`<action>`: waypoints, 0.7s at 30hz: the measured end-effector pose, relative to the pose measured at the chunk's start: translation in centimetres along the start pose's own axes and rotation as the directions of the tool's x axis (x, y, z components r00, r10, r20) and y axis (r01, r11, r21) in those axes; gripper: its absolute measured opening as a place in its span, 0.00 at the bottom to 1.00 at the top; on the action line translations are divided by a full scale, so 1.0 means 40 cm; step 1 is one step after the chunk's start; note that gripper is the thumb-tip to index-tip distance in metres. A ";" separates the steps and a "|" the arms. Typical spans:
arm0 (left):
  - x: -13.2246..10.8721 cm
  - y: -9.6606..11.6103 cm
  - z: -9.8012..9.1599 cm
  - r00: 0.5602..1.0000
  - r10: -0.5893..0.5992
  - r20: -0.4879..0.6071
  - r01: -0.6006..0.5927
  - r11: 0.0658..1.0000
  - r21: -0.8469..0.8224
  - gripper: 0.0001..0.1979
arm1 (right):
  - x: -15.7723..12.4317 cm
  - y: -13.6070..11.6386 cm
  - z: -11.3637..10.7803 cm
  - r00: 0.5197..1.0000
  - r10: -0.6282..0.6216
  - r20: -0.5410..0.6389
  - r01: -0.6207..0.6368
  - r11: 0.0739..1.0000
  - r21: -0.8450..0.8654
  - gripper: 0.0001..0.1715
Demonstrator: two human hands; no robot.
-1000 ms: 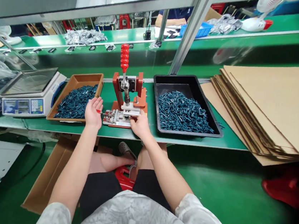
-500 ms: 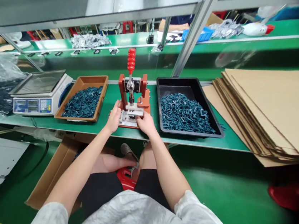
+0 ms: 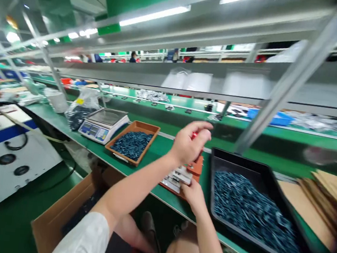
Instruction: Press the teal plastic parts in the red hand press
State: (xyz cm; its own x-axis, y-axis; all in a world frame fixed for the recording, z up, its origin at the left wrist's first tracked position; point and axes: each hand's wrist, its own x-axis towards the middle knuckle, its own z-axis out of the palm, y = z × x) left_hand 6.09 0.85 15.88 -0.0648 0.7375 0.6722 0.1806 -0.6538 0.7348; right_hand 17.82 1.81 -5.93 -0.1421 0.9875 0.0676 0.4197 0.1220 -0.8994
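My left hand (image 3: 188,143) is raised and curled around the red handle (image 3: 194,135) of a red bench press, with most of the handle hidden by my fingers. My right hand (image 3: 193,196) lies against the front of the press's metal fixture (image 3: 177,178), and its fingers hide whatever is under them. The red press base (image 3: 196,166) shows behind the fixture. Dark teal plastic parts (image 3: 132,144) fill a brown tray (image 3: 148,127) to the left, and a heap of similar parts (image 3: 253,209) lies in a black tray (image 3: 237,159) to the right.
A digital scale (image 3: 103,126) and a plastic bag of dark parts (image 3: 80,117) stand left of the brown tray. Stacked cardboard sheets (image 3: 315,200) lie right of the black tray. An open cardboard box (image 3: 59,228) sits below the bench edge.
The view has swung upward and tilted, showing the ceiling and far benches. My left hand has risen from the fixture to the red handle. My right hand stays at the fixture.
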 end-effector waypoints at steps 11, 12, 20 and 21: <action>-0.102 -0.056 -0.007 0.956 0.241 0.166 -0.291 0.845 0.448 0.13 | 0.013 -0.001 -0.002 0.998 0.065 -0.020 -0.068 0.986 -0.153 0.13; -0.095 -0.059 -0.007 0.954 0.236 0.186 -0.297 0.829 0.473 0.13 | 0.016 0.000 -0.001 0.997 0.067 -0.027 -0.071 0.985 -0.157 0.13; -0.110 -0.055 -0.010 0.963 0.221 0.154 -0.269 0.827 0.494 0.14 | 0.009 0.002 0.001 0.998 0.057 -0.008 -0.057 0.975 -0.216 0.10; -0.083 -0.050 -0.006 0.974 0.169 0.148 -0.221 0.835 0.504 0.15 | 0.006 0.001 0.003 0.999 0.047 -0.023 -0.051 0.970 -0.240 0.10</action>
State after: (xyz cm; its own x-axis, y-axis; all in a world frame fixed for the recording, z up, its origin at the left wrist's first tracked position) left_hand 5.70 -0.35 12.18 0.1127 0.6332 0.7657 0.6597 -0.6239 0.4189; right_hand 17.70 2.03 -6.01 -0.1018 0.9942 0.0352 0.6289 0.0918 -0.7720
